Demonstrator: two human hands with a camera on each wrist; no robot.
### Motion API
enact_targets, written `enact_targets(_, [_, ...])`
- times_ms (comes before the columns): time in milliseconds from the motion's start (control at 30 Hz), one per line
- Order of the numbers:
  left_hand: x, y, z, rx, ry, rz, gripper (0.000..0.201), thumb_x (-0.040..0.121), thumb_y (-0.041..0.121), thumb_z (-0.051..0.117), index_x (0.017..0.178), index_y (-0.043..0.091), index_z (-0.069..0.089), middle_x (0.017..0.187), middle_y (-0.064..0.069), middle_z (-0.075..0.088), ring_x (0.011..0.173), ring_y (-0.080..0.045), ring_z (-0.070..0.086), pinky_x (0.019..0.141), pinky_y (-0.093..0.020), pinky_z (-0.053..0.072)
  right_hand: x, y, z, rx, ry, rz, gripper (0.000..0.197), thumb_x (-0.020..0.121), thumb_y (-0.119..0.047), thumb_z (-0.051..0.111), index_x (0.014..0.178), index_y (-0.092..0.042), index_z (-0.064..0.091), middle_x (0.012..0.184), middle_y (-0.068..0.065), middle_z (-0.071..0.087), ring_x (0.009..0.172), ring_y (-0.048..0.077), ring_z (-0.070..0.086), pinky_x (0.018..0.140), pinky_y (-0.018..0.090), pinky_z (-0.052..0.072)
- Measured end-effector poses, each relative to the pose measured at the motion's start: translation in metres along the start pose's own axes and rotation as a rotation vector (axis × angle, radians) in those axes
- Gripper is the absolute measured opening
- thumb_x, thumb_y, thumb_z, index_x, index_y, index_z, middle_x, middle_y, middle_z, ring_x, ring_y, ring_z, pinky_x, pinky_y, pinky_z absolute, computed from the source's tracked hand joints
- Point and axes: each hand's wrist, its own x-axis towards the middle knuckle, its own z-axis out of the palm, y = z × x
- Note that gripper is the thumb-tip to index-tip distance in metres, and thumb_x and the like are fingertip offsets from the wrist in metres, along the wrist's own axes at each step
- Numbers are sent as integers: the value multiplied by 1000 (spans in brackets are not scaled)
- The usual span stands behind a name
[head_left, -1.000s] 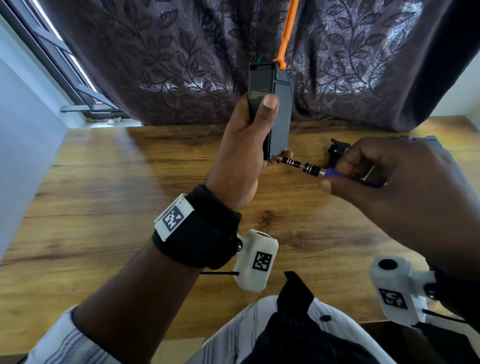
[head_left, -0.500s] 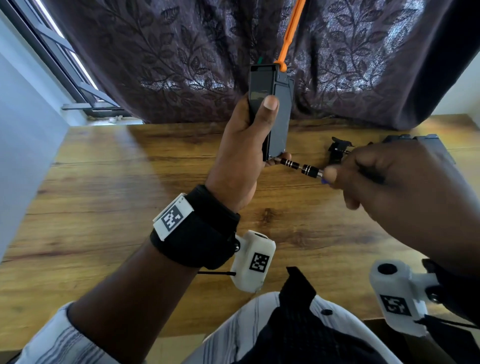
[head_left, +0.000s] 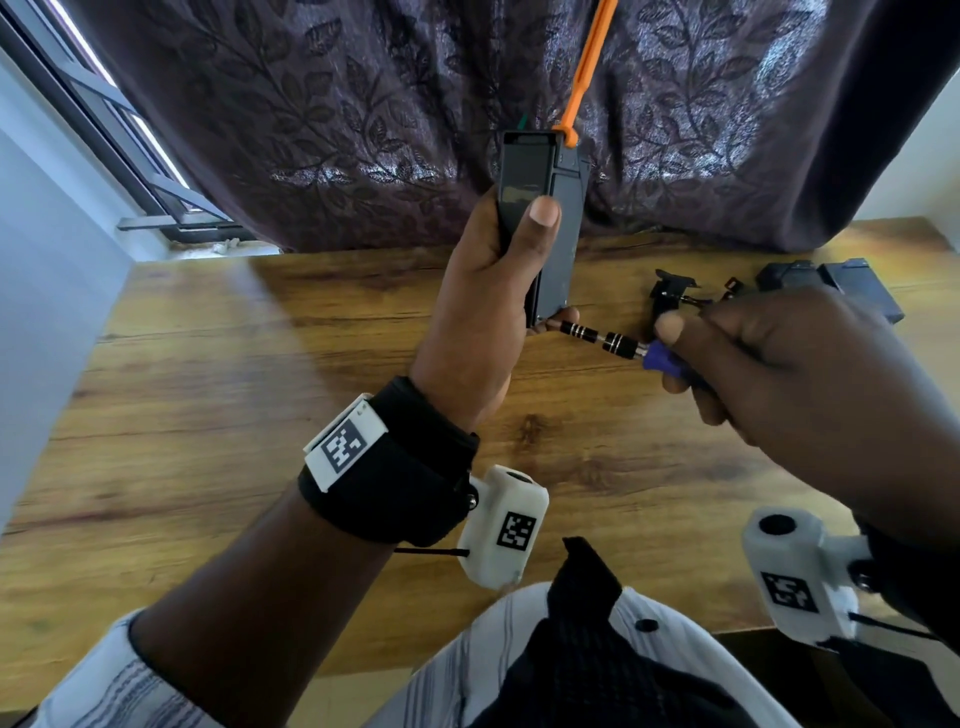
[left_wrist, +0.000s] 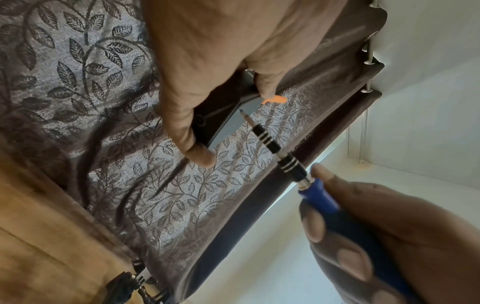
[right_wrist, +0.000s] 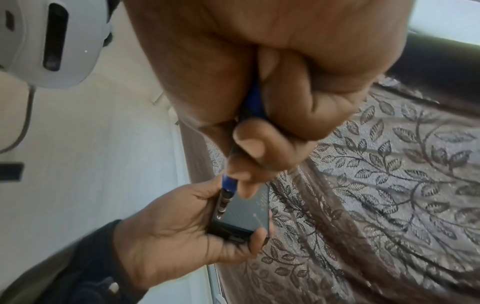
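Left hand (head_left: 483, 322) holds slim black rectangular casing (head_left: 522, 171) upright over wooden table (head_left: 208, 389); right hand (head_left: 800, 379) sets blue-handled screwdriver (head_left: 618, 344) to it.
Left thumb and fingers wrapped round casing; right fingers curled round blue handle, shaft slanting left, tip at casing's bottom corner beside left fingertip. Orange plastic strip (head_left: 589, 62) sticks up from casing top. Dark leaf-patterned curtain (head_left: 337, 104) behind. Small black bracket parts (head_left: 670, 288) and flat black panels (head_left: 857, 283) lie far right on table, partly covered by right hand.
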Motion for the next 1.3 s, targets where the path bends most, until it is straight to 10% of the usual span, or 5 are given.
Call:
enact_targets(133, [-2, -1, 2, 12, 25, -25, 28, 112, 26, 42, 136, 12, 51, 114, -2, 61, 96, -18, 60, 76, -46, 58, -1, -2, 0, -74, -10, 3, 34, 69, -64, 74, 73, -34, 58, 71, -19, 63, 75, -10, 56, 56, 19, 33])
enact_targets(567, [2, 0, 6, 17, 7, -19, 34, 113, 27, 41, 141, 9, 48, 121, -8, 59, 100, -23, 59, 74, -43, 59, -1, 6, 0, -45, -32, 11, 30, 70, -57, 77, 75, -33, 59, 79, -32, 61, 72, -8, 56, 54, 16, 36])
enact_targets(800, [3, -5, 6, 35, 0, -2, 34, 113, 27, 42, 141, 9, 48, 124, -6, 59, 102, -20, 60, 74, -42, 59, -1, 13, 5, 75, -72, 73, 47, 94, -53, 53, 61, -23, 67, 56, -8, 66, 45, 10, 58, 57, 39, 55])
enact_targets(1033, [2, -1, 1, 2, 23, 7, 31, 113, 25, 40, 138, 8, 48, 119, -6, 59, 101, -22, 59, 74, -46, 58, 0, 6, 5, -22, -50, 41, 30, 70, -58, 75, 75, -32, 61, 69, -17, 61, 80, -11, 54, 57, 21, 34])
enact_targets(1300, [2, -1, -7, 24, 26, 25, 35, 113, 25, 42, 143, 9, 48, 122, -9, 57, 100, -22, 57, 74, -44, 58, 2, 2, 18, 52, -76, 10, 39, 87, -62, 53, 69, -29, 63, 64, -13, 65, 56, 6, 58, 53, 24, 45])
